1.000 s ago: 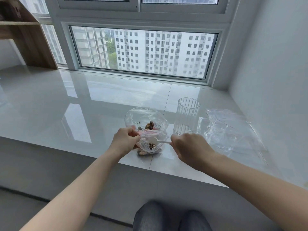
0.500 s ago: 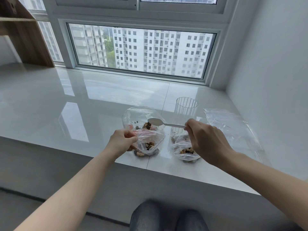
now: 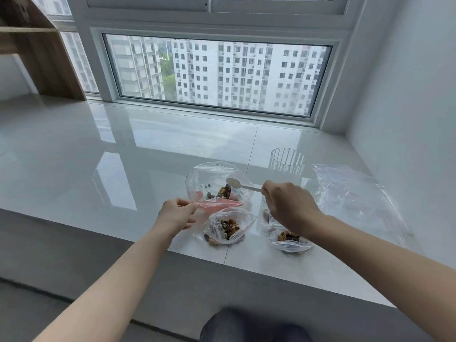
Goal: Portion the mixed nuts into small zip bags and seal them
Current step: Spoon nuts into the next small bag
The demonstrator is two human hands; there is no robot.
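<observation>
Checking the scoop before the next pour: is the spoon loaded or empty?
Empty: the spoon bowl in the right hand shows bare white, no nuts.

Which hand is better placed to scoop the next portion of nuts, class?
Right. The right hand already holds the spoon over the nuts in the large bag, while the left hand pinches the small bag.

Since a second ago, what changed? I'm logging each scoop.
The right hand drew the spoon out of the small bag, up and back over the big nut bag, uncovering a filled bag. The left hand stayed pinching the small bag's rim; the glass stayed put.
</observation>
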